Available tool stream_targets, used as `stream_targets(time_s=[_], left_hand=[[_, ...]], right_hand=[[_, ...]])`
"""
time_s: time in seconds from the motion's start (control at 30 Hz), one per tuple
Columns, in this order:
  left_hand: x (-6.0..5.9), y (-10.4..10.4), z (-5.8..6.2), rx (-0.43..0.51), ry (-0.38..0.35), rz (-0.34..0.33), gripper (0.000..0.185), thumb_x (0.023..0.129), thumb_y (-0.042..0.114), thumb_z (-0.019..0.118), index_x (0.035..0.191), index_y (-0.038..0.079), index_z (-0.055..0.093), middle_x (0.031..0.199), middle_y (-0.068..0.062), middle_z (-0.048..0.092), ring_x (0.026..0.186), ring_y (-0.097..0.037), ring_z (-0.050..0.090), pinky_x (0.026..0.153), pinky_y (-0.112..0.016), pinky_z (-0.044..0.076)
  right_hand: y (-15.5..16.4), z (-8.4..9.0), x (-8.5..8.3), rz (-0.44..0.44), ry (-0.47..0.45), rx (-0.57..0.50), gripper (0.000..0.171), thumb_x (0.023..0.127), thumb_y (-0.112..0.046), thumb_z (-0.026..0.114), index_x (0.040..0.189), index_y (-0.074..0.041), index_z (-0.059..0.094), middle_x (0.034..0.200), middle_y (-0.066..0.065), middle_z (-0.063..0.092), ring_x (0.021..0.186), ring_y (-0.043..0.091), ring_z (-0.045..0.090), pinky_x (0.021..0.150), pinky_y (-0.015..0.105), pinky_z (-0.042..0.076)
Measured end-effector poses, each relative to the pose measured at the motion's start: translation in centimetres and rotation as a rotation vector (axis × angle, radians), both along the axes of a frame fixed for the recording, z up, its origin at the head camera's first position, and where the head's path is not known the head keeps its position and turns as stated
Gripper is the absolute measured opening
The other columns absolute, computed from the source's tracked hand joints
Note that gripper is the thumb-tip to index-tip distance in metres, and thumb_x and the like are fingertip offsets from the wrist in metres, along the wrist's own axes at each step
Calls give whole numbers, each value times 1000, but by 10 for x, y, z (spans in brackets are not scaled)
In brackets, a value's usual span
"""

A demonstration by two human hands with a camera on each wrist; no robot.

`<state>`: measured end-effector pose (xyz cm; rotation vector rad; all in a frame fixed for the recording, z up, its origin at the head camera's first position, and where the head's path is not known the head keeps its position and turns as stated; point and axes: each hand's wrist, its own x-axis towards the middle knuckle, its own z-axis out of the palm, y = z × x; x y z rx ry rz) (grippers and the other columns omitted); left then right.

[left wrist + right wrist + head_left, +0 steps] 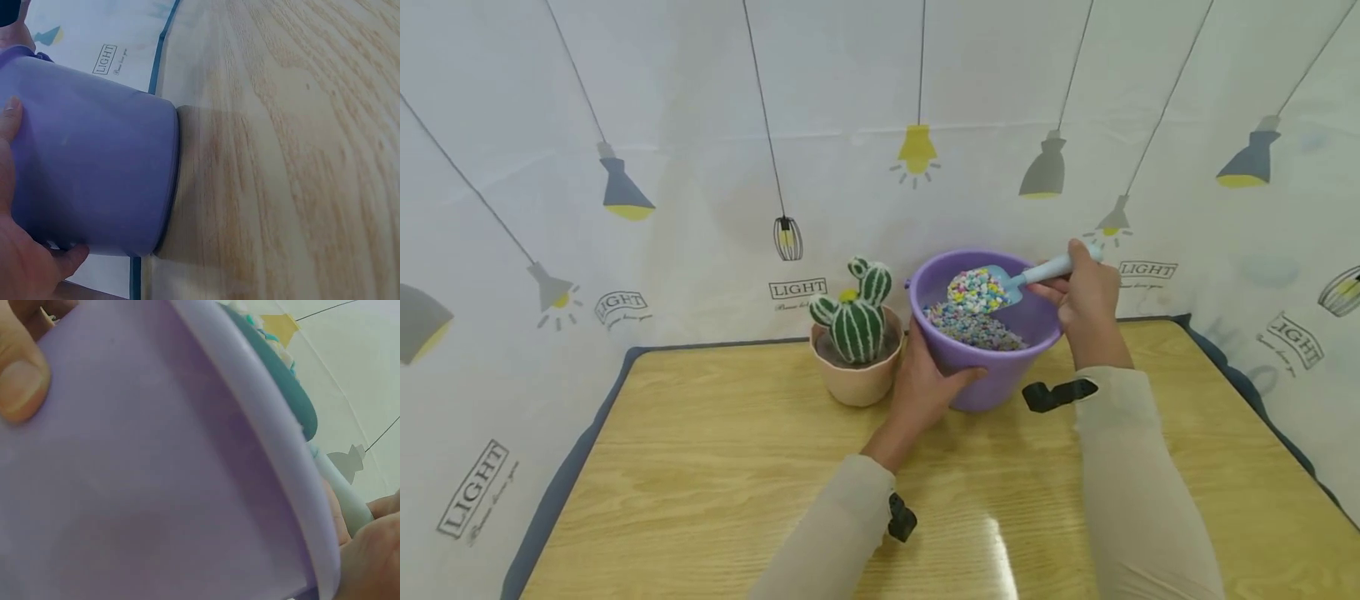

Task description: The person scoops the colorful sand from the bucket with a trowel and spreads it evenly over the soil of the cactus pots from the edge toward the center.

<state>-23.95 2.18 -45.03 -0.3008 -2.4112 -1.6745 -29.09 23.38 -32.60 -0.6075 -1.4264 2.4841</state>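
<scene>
A purple bucket [996, 375] stands on the wooden table and holds small multicoloured pebbles [973, 329]. Against its left side, my left hand [921, 387] grips the bucket, thumb across the front. My right hand [1090, 292] holds a light blue scoop [1048, 268] by its handle, over the bucket's opening. A heap of bright pebbles [976, 289] fills the scoop. In the left wrist view, fingers [11, 119] lie on the bucket wall [94, 156]. The right wrist view shows the scoop's blade [281, 381] above the rim, partly hidden by the bucket [125, 475].
Close to the bucket's left, beside my left hand, sits a potted knitted cactus [859, 329] in a pale pink pot [859, 383]. A white curtain [700, 192] printed with lamps hangs behind and around the table [700, 467].
</scene>
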Motion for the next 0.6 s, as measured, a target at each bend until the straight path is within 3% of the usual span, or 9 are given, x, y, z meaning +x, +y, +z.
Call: stream_targets(time_s=[0.33, 0.6], left_hand=[[4, -5, 4, -15, -33, -23, 122, 69, 51, 84, 156, 33, 2, 160, 7, 24, 143, -12, 27, 116, -36, 26], [12, -13, 7, -41, -12, -51, 110, 77, 57, 75, 156, 33, 4, 161, 9, 18, 145, -13, 24, 116, -39, 27]], right_hand=[[3, 0, 5, -52, 5, -107, 33, 97, -32, 58, 117, -8, 48, 69, 15, 67, 65, 30, 72, 63, 38, 58], [5, 2, 11, -68, 14, -156, 32, 96, -32, 61, 118, -11, 53, 72, 16, 67, 70, 32, 72, 65, 39, 58]])
